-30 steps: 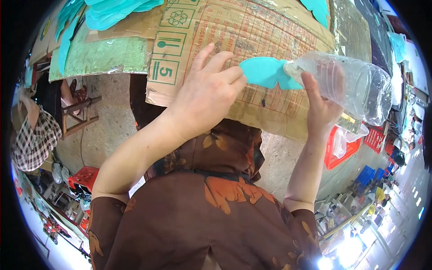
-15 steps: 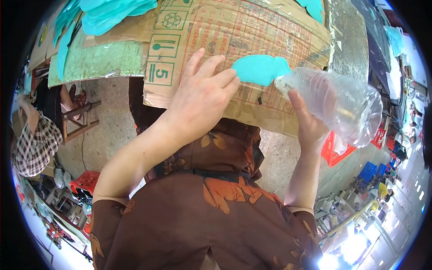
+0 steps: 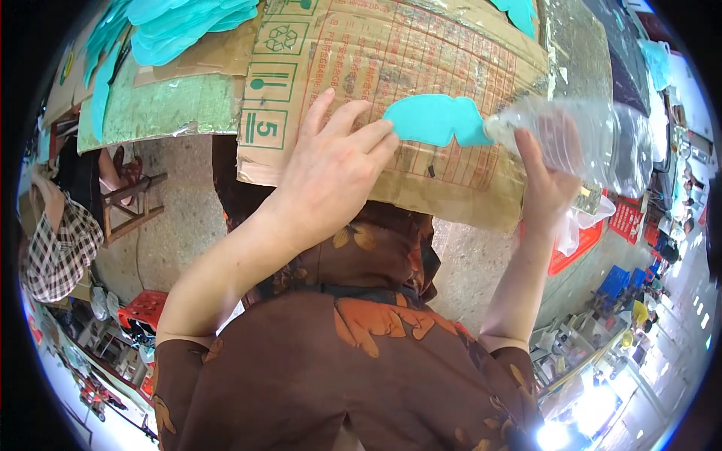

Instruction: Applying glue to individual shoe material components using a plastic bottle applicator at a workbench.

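Cardboard (image 3: 421, 68), printed and creased, lay across the worn workbench (image 3: 575, 71). Over its right side hung a clear bottle (image 3: 613, 143), tilted nearly sideways, its narrow end pointing toward the cardboard's middle. The right hand (image 3: 553, 195) grasped it, fingers wrapped around the body and thumb along it; too hard a squeeze might have spilled any contents, which could not be made out. The left hand (image 3: 336, 161) lay over the cardboard's left half, fingers fanned and unclenched, tips at the left end of a teal piece (image 3: 432, 119); whether they pinched it could not be told. The piece lay over the cardboard's middle, the bottle's tip at its right end. A light hold could have let it skid or fold if the tip dragged.

A green board (image 3: 173, 105) stretched off the cardboard's left edge, a stack of teal pieces (image 3: 192, 30) lay beside its far left corner, and a red container (image 3: 575, 252) sat low past its near right corner. The likeliest hindrance was a small dark bit (image 3: 431, 171) on the cardboard's near part, which could have caught under the piece.
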{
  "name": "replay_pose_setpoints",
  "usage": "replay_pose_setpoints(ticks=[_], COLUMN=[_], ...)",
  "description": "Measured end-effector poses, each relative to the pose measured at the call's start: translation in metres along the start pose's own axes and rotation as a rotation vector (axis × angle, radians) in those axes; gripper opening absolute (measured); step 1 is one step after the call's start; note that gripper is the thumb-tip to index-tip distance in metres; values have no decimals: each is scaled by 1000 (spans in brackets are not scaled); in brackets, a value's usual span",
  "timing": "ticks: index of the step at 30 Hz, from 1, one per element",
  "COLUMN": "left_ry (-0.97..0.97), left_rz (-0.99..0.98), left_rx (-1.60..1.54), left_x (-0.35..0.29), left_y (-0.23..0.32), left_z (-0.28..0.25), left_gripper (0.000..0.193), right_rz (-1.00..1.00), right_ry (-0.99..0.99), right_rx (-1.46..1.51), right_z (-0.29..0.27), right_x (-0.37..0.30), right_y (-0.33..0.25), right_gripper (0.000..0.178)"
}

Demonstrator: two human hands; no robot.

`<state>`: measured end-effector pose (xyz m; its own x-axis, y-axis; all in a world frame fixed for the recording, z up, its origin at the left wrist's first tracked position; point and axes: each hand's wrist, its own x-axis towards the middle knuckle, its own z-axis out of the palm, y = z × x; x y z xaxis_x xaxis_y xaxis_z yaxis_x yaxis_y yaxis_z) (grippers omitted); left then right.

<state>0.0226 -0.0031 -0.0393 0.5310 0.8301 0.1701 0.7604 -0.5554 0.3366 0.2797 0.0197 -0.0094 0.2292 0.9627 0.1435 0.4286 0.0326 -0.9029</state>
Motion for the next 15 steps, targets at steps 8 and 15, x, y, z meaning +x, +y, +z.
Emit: replay_pose_setpoints(ticks=[8,15], left_ry=[-6,13], left_rz=[12,-19], left_rx=[0,-5], left_x=[-1,-4], left_y=[0,2], left_z=[-1,2], left_gripper=[31,31], right_rz=[-199,-243], right_ry=[6,-57], right_rx=[46,-6], right_z=[23,37], right_x=[-14,-3], right_y=[6,1], right_gripper=[53,49])
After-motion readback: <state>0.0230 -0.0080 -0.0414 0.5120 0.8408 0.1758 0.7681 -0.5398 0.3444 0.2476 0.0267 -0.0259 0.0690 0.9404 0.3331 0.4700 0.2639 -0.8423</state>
